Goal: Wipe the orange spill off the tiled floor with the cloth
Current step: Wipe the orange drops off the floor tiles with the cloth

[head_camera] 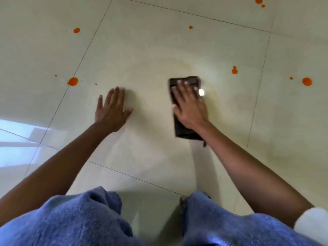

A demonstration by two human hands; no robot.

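A dark brown folded cloth (184, 80) lies flat on the cream tiled floor (142, 50). My right hand (190, 105) presses down on it with straight, spread fingers. My left hand (111, 110) rests flat on the bare tile to the left, fingers straight. Orange drops are scattered around: one (73, 81) ahead of my left hand, one (76, 30) further up, a small one (190, 27) at the top middle, one (234, 70) right of the cloth, one (307, 81) at the far right. A faint yellowish smear (209, 71) surrounds the cloth.
My knees in blue trousers (79, 219) fill the bottom of the view. More orange drops (259, 0) sit at the top right edge. A bright window reflection (19, 139) lies on the tiles at the left. Dark grout lines cross the floor.
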